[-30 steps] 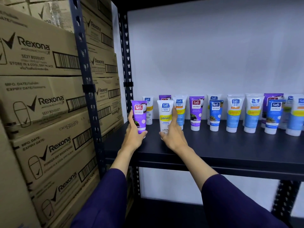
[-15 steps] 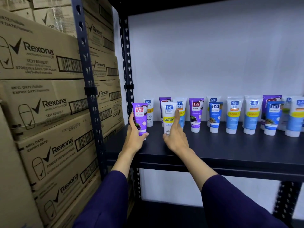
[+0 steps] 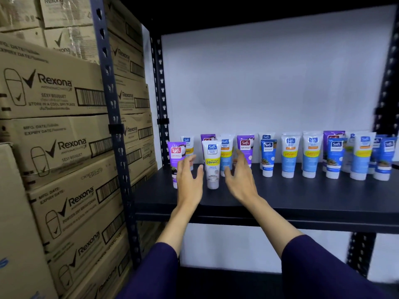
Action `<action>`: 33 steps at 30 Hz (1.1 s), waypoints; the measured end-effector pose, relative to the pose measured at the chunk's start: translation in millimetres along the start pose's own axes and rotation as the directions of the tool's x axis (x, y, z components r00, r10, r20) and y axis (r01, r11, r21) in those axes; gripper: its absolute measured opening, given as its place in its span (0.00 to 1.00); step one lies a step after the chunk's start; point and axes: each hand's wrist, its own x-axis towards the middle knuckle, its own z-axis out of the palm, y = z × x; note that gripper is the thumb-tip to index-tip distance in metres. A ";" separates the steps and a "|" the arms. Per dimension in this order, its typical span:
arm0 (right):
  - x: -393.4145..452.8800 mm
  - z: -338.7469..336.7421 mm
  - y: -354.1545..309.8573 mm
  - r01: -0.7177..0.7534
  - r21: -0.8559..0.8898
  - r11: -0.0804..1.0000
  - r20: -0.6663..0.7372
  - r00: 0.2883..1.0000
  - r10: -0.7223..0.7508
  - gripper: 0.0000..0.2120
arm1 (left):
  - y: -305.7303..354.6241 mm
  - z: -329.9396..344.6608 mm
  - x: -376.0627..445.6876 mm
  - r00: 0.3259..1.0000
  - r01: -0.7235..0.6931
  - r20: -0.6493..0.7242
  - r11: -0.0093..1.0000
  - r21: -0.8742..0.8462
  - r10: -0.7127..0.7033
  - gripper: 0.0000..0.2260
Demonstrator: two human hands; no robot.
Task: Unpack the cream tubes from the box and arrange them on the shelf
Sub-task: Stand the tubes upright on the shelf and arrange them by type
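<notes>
A purple cream tube [image 3: 176,156] stands cap-down at the left end of the dark shelf [image 3: 280,197]. Beside it stands a white tube with a yellow band [image 3: 212,165]. My left hand [image 3: 189,180] hovers between these two tubes, fingers spread and holding nothing; it covers the purple tube's lower part. My right hand [image 3: 239,180] is just right of the white tube, fingers relaxed and empty. Behind and to the right, several more blue, white and purple tubes [image 3: 289,155] stand in rows. The box the tubes came from is out of view.
Stacked Rexona cartons [image 3: 54,130] fill the rack to the left, behind a perforated upright post [image 3: 112,117]. A white wall backs the shelf. The shelf's front strip is bare dark board. Another upright [image 3: 386,87] stands at the far right.
Both hands have let go of the purple and white tubes and drawn back slightly with fingers spread. The two tubes now stand on their own.
</notes>
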 end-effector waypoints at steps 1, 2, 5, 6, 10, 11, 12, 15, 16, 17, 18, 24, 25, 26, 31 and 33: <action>3.7 -8.0 0.5 0.003 -0.008 1.000 -0.025 1.000 -0.003 0.26 | 8.3 7.2 2.4 1.000 -0.028 0.011 0.999 -0.017 0.029 0.14; 8.1 -16.0 1.2 0.004 -0.014 1.000 -0.047 0.999 -0.005 0.25 | 16.9 15.4 4.7 0.998 -0.055 0.020 0.998 -0.042 0.056 0.14; 20.0 -35.4 8.5 -0.004 -0.023 1.000 -0.090 0.996 0.002 0.25 | 40.8 44.6 9.8 0.994 -0.081 0.064 0.988 -0.133 0.090 0.14; 22.9 -39.5 13.2 -0.006 -0.020 1.000 -0.098 0.995 0.004 0.26 | 45.9 55.5 10.0 0.993 -0.073 0.085 0.985 -0.156 0.087 0.14; 25.3 -45.3 36.2 -0.047 0.023 0.999 -0.086 0.995 0.049 0.27 | 45.7 96.4 1.4 0.981 0.009 0.195 0.997 -0.076 0.006 0.20; 24.2 -44.6 42.3 -0.057 0.030 0.998 -0.078 0.995 0.060 0.27 | 40.8 104.4 -0.9 0.976 0.035 0.215 0.999 -0.038 -0.026 0.23; 23.8 -42.8 48.5 -0.066 0.036 0.997 -0.068 0.995 0.069 0.29 | 34.9 110.8 -2.1 0.972 0.063 0.228 0.998 0.001 -0.062 0.26; 29.6 -32.7 68.2 -0.091 0.032 0.995 -0.029 0.995 0.092 0.34 | 17.7 126.0 0.2 0.954 0.136 0.250 0.982 0.130 -0.166 0.33; 33.4 -28.7 73.4 -0.096 0.032 0.995 -0.018 0.995 0.096 0.36 | 12.6 130.3 2.1 0.949 0.145 0.256 0.975 0.168 -0.185 0.35; 38.0 -25.2 76.7 -0.093 0.033 0.995 -0.010 0.996 0.094 0.37 | 6.7 135.0 4.5 0.945 0.147 0.260 0.969 0.199 -0.197 0.37; 43.0 -21.5 80.4 -0.092 0.031 0.995 -0.003 0.996 0.092 0.38 | 0.7 139.9 7.6 0.941 0.150 0.266 0.964 0.220 -0.207 0.38; 70.0 -4.3 101.6 -0.066 -0.029 0.997 0.036 0.997 0.067 0.46 | -26.0 162.3 35.8 0.924 0.191 0.278 0.948 0.255 -0.261 0.41; 73.7 -2.4 104.9 -0.050 -0.033 0.998 0.047 0.998 0.051 0.47 | -29.7 164.4 39.3 0.930 0.197 0.261 0.949 0.246 -0.261 0.41; 77.0 -0.5 107.9 -0.036 -0.037 0.999 0.057 0.998 0.038 0.49 | -33.7 165.8 41.9 0.938 0.195 0.238 0.950 0.244 -0.254 0.41; 87.3 4.0 114.3 0.014 -0.067 0.998 0.086 0.996 -0.008 0.52 | -43.3 166.0 47.5 0.965 0.135 0.177 0.948 0.288 -0.192 0.39; 86.4 1.7 113.5 0.020 -0.064 0.998 0.079 0.997 -0.015 0.51 | -40.5 162.5 45.1 0.964 0.120 0.193 0.946 0.302 -0.184 0.40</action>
